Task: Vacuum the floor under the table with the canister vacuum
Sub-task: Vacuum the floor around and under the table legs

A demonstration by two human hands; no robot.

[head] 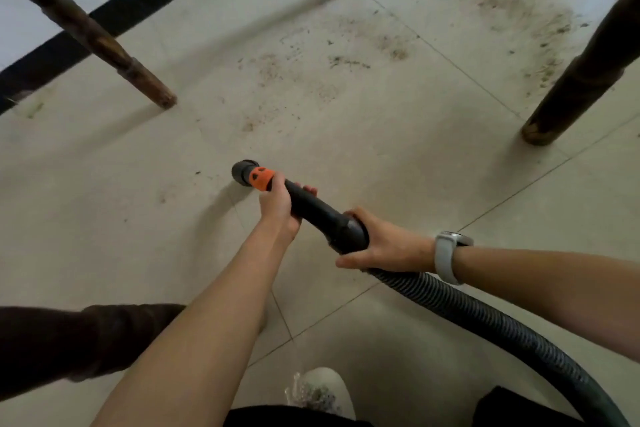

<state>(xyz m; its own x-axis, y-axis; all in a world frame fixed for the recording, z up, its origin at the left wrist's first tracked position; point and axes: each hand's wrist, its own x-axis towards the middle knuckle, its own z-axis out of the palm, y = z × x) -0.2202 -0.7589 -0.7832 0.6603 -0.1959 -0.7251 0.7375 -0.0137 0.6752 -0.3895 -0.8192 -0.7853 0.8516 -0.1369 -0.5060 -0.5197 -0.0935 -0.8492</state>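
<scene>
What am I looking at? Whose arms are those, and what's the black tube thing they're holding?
The camera sits on a person's head and looks down, so the arms are that person's own. The left hand grips the black nozzle of a vacuum cleaner, just behind its orange ring. The right hand, with a watch on its wrist, holds where the nozzle meets the ribbed hose. The hose runs off to the vacuum, which is out of the picture. The dark wooden posts are table legs. On the tiled floor between them lie brown crumbs and dirt, ahead of the nozzle's tip.
</scene>
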